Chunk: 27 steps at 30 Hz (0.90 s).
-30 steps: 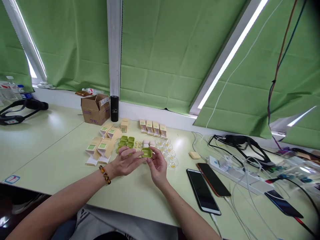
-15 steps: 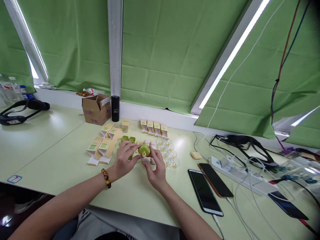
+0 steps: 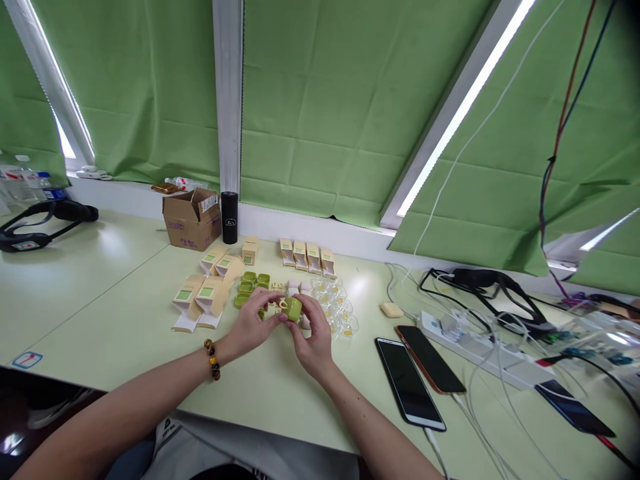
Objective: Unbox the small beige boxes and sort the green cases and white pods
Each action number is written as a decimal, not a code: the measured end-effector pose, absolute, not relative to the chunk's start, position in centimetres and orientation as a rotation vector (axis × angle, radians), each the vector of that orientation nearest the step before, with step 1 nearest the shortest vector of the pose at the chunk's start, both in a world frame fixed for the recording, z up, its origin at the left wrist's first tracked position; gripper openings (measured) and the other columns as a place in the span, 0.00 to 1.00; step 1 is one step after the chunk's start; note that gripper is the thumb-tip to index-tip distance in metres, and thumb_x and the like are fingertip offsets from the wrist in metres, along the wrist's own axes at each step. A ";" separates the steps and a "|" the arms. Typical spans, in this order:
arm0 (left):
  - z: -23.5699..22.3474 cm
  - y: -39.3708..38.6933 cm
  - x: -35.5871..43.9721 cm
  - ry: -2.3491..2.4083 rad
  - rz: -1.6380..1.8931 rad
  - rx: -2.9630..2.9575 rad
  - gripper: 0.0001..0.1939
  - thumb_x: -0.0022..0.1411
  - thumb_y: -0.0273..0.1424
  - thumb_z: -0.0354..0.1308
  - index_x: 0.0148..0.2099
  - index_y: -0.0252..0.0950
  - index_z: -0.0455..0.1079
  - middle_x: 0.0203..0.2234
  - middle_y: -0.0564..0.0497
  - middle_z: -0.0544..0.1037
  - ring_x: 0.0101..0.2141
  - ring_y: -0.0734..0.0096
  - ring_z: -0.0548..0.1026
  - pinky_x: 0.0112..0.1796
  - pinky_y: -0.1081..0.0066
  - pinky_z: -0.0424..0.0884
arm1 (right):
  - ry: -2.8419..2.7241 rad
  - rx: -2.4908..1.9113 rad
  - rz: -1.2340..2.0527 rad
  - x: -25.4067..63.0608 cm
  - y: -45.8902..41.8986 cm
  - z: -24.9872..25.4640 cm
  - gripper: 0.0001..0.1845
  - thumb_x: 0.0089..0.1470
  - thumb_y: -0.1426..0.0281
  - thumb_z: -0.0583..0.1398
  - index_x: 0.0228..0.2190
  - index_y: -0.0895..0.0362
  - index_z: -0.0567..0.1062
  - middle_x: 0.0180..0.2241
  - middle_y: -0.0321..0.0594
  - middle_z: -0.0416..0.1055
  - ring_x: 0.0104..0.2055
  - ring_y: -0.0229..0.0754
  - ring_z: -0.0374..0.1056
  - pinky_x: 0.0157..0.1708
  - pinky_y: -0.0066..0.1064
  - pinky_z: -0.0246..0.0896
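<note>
A small green case (image 3: 294, 308) with a yellow loop (image 3: 283, 305) on its left side is held above the table between both hands. My right hand (image 3: 316, 337) is closed on the case, its thumb below and fingers behind. My left hand (image 3: 254, 321) pinches at the loop side, thumb and fingertips touching it. Just behind my left hand lie several green square cups (image 3: 247, 286) and small yellow loop pieces (image 3: 277, 287). Pale pink rounded pieces (image 3: 293, 285) and clear plastic shells (image 3: 336, 300) sit behind and right of my right hand, which partly hides them.
Small open cartons (image 3: 212, 293) lie to the left, and others (image 3: 307, 255) line the back. A brown box (image 3: 193, 223) stands beside a black tumbler (image 3: 230, 218). Phones (image 3: 410, 383), a power strip (image 3: 480, 353) and tangled cables occupy the right.
The green case has been turned, so its yellow loop now points left instead of toward me. My left fingers have shifted down toward the loop, uncovering more of the green cups.
</note>
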<state>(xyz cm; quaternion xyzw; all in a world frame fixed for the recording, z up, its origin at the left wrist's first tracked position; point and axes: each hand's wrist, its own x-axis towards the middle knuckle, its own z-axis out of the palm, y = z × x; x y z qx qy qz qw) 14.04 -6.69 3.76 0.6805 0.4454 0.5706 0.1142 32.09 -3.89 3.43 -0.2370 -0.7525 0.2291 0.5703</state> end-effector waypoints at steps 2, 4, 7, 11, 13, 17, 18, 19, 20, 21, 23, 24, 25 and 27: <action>3.8 -6.8 13.8 1.307 1.712 1.989 0.21 0.67 0.40 0.64 0.59 0.40 0.73 0.41 0.46 0.77 0.39 0.66 0.73 0.41 0.66 0.75 | -1.764 -0.564 0.546 32.1 -3.8 3.3 0.23 0.62 0.69 0.63 0.58 0.48 0.72 0.54 0.48 0.72 0.57 0.53 0.70 0.54 0.49 0.72; 4.1 -6.9 13.7 1.253 1.754 2.045 0.16 0.70 0.36 0.62 0.58 0.40 0.73 0.41 0.46 0.77 0.41 0.65 0.73 0.43 0.64 0.75 | -1.766 -0.577 0.538 32.1 -3.8 3.3 0.23 0.62 0.69 0.63 0.58 0.48 0.72 0.53 0.48 0.72 0.57 0.53 0.70 0.54 0.49 0.72; 4.7 -7.0 13.8 1.182 1.764 2.180 0.10 0.71 0.31 0.60 0.53 0.40 0.76 0.40 0.47 0.79 0.44 0.63 0.73 0.46 0.62 0.73 | -1.776 -0.575 0.525 32.1 -3.8 3.4 0.23 0.61 0.70 0.63 0.57 0.48 0.73 0.53 0.47 0.73 0.56 0.52 0.70 0.54 0.48 0.71; 4.9 -7.1 13.9 1.185 1.755 2.226 0.07 0.71 0.29 0.60 0.49 0.38 0.76 0.38 0.46 0.80 0.44 0.62 0.72 0.45 0.61 0.72 | -1.777 -0.577 0.521 32.2 -3.8 3.3 0.22 0.60 0.70 0.63 0.56 0.49 0.73 0.52 0.47 0.73 0.55 0.52 0.71 0.53 0.47 0.72; 4.8 -7.1 13.8 1.182 1.766 2.231 0.07 0.70 0.28 0.60 0.49 0.37 0.76 0.38 0.45 0.80 0.44 0.62 0.73 0.45 0.62 0.73 | -1.773 -0.579 0.519 32.2 -3.7 3.2 0.22 0.60 0.69 0.63 0.56 0.49 0.73 0.52 0.48 0.73 0.56 0.52 0.71 0.53 0.47 0.72; 4.6 -6.9 13.8 1.156 1.811 2.221 0.06 0.69 0.28 0.61 0.46 0.36 0.78 0.35 0.46 0.80 0.41 0.63 0.73 0.41 0.64 0.73 | -1.791 -0.570 0.495 32.2 -3.6 3.0 0.22 0.61 0.70 0.63 0.56 0.50 0.73 0.52 0.48 0.73 0.57 0.52 0.70 0.55 0.47 0.70; 4.5 -6.9 13.8 1.150 1.826 2.207 0.05 0.69 0.28 0.62 0.45 0.37 0.78 0.34 0.46 0.80 0.40 0.64 0.74 0.40 0.65 0.73 | -1.797 -0.565 0.492 32.2 -3.6 3.0 0.22 0.61 0.70 0.63 0.56 0.50 0.73 0.53 0.48 0.73 0.57 0.52 0.70 0.55 0.47 0.70; 4.5 -6.8 13.8 1.145 1.840 2.189 0.04 0.69 0.28 0.62 0.44 0.37 0.79 0.33 0.47 0.80 0.39 0.64 0.74 0.39 0.66 0.73 | -1.803 -0.560 0.491 32.2 -3.6 3.0 0.23 0.60 0.71 0.63 0.57 0.50 0.73 0.53 0.48 0.73 0.57 0.52 0.70 0.55 0.46 0.70; 4.5 -6.8 13.8 1.138 1.852 2.170 0.04 0.68 0.28 0.63 0.43 0.37 0.79 0.32 0.47 0.80 0.38 0.65 0.74 0.38 0.66 0.73 | -1.806 -0.552 0.490 32.2 -3.6 3.0 0.23 0.60 0.72 0.63 0.57 0.50 0.73 0.52 0.48 0.73 0.57 0.52 0.70 0.55 0.46 0.70; 4.5 -6.7 13.8 1.133 1.861 2.149 0.04 0.68 0.28 0.63 0.43 0.37 0.79 0.31 0.47 0.80 0.37 0.66 0.75 0.37 0.67 0.74 | -1.810 -0.545 0.488 32.2 -3.6 3.0 0.23 0.60 0.72 0.63 0.57 0.50 0.73 0.52 0.48 0.73 0.57 0.51 0.70 0.54 0.45 0.70; 4.5 -6.7 13.7 1.133 1.868 2.108 0.03 0.67 0.29 0.65 0.41 0.36 0.80 0.30 0.48 0.79 0.35 0.67 0.75 0.35 0.69 0.74 | -1.817 -0.538 0.483 32.2 -3.6 3.0 0.24 0.60 0.73 0.63 0.57 0.50 0.73 0.52 0.47 0.73 0.56 0.51 0.70 0.54 0.44 0.71; 4.5 -6.7 13.7 1.136 1.863 2.092 0.03 0.66 0.29 0.65 0.40 0.36 0.80 0.29 0.48 0.79 0.34 0.68 0.75 0.35 0.69 0.74 | -1.822 -0.539 0.483 32.2 -3.6 3.0 0.24 0.60 0.73 0.63 0.57 0.50 0.73 0.52 0.47 0.73 0.55 0.51 0.71 0.54 0.44 0.71; 4.5 -6.7 13.7 1.139 1.857 2.078 0.03 0.66 0.29 0.65 0.39 0.36 0.80 0.29 0.49 0.79 0.33 0.69 0.75 0.34 0.70 0.74 | -1.830 -0.542 0.483 32.2 -3.6 3.0 0.24 0.60 0.73 0.64 0.57 0.49 0.73 0.52 0.47 0.73 0.55 0.50 0.71 0.53 0.43 0.71; 4.5 -6.7 13.7 1.135 1.845 2.061 0.03 0.66 0.28 0.66 0.37 0.36 0.81 0.28 0.49 0.79 0.32 0.69 0.75 0.33 0.70 0.74 | -1.844 -0.546 0.484 32.3 -3.6 2.8 0.25 0.61 0.73 0.63 0.58 0.50 0.73 0.52 0.47 0.72 0.55 0.50 0.71 0.52 0.43 0.72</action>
